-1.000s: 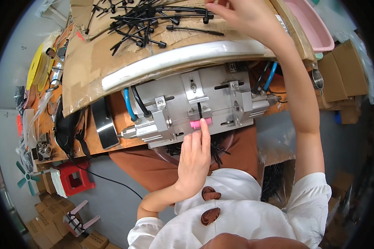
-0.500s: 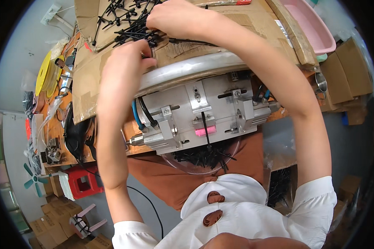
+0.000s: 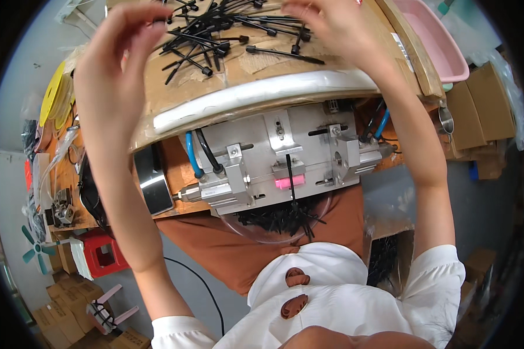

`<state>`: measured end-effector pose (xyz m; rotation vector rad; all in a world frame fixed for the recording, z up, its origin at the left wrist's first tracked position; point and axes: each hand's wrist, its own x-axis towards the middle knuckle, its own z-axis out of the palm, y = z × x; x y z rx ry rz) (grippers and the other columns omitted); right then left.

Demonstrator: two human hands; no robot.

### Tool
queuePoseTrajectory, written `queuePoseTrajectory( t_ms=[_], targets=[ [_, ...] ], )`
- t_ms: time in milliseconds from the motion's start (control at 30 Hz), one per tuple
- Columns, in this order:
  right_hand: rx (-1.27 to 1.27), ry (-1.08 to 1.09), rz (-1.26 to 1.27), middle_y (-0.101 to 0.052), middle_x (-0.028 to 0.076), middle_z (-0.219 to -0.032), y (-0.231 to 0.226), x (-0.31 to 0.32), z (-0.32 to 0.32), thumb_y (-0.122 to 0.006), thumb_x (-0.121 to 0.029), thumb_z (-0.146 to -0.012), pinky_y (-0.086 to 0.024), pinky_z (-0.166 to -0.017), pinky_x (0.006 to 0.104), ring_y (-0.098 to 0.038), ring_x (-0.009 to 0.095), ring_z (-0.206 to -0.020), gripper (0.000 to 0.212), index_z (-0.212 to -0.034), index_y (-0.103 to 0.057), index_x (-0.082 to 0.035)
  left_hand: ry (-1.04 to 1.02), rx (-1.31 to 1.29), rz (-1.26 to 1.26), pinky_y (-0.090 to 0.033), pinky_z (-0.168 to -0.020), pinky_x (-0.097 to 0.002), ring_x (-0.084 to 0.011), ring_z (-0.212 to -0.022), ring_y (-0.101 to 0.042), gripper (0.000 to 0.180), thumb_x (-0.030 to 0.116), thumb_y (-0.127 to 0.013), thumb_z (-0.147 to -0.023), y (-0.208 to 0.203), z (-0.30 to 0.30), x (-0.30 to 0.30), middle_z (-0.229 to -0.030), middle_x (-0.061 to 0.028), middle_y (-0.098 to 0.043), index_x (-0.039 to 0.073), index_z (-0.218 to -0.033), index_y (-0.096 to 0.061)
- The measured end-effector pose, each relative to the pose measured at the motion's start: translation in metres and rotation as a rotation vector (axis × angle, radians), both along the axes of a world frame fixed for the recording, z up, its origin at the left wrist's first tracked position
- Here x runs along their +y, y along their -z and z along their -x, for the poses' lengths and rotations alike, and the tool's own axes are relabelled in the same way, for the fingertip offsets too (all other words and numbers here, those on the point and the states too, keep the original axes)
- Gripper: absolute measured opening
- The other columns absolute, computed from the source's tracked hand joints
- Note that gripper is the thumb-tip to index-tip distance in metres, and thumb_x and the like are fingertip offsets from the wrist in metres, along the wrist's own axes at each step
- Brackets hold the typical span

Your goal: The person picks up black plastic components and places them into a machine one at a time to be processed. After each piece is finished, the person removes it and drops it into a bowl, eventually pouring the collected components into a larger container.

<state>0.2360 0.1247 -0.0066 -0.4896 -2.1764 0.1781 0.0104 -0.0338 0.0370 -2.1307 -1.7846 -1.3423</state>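
Observation:
Above the left end of a heap of thin black rods with small knobs [image 3: 215, 26], my left hand [image 3: 113, 58] is raised and blurred. Its thumb and finger come together around a black bit that looks like one of these rods. My right hand [image 3: 335, 26] hovers over the heap's right side, fingers loosely apart; a rod lies just below them. The rods rest on a cardboard sheet [image 3: 239, 75] edged by a white padded strip [image 3: 262, 93]. In front stands a metal fixture [image 3: 256, 148], with one rod upright at its middle beside a pink block [image 3: 290, 182].
A clear bowl of black rods [image 3: 273, 224] sits at my lap below the fixture. A phone [image 3: 153, 180] lies on the table to its left. Blue and black hoses [image 3: 193, 154] bend into the fixture. A pink basket [image 3: 434, 41] stands at the far right, a yellow spool [image 3: 53, 96] at left.
Both hands have moved apart, the left one leftward and the right one rightward. The rod heap is now more spread and more in sight. The phone has come into view.

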Motion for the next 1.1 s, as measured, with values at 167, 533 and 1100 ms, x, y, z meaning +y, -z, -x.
queuePoseTrajectory(
  t_ms=[167,533,1100],
  targets=[
    [0.191,-0.053,0.601,-0.062,0.004,-0.073,-0.027,-0.034,-0.027,-0.053,-0.006,-0.095,-0.044,-0.056,0.0194,-0.055,0.006,-0.064,0.022,-0.115,-0.056,0.004,-0.069,0.149,0.05,-0.047,-0.073,-0.0331,-0.022,-0.083,-0.055,0.067,-0.01,-0.068,-0.07,0.077,-0.09,-0.102,-0.106,-0.0133,-0.061,-0.005,-0.133,-0.047],
    [0.554,0.155,0.938,-0.064,0.008,-0.073,-0.038,-0.116,-0.032,-0.063,-0.011,-0.089,-0.048,-0.057,0.0229,-0.061,0.011,-0.067,0.015,-0.101,-0.065,-0.001,-0.125,0.245,0.468,-0.043,-0.078,-0.0369,-0.0262,-0.087,-0.048,0.072,-0.006,-0.064,-0.077,0.159,-0.163,-0.135,-0.095,-0.0109,-0.047,-0.004,-0.142,-0.034],
    [-0.149,0.046,0.298,-0.052,0.003,-0.06,0.128,-0.232,-0.051,-0.075,-0.004,-0.071,-0.04,-0.045,0.0286,-0.049,0.014,-0.048,0.061,-0.128,-0.054,0.004,-0.425,0.541,0.041,-0.047,-0.075,-0.0419,-0.0371,-0.09,-0.058,0.026,0.004,-0.069,-0.073,0.067,-0.034,0.068,-0.087,-0.0221,-0.06,-0.002,-0.093,-0.054]
  ],
)
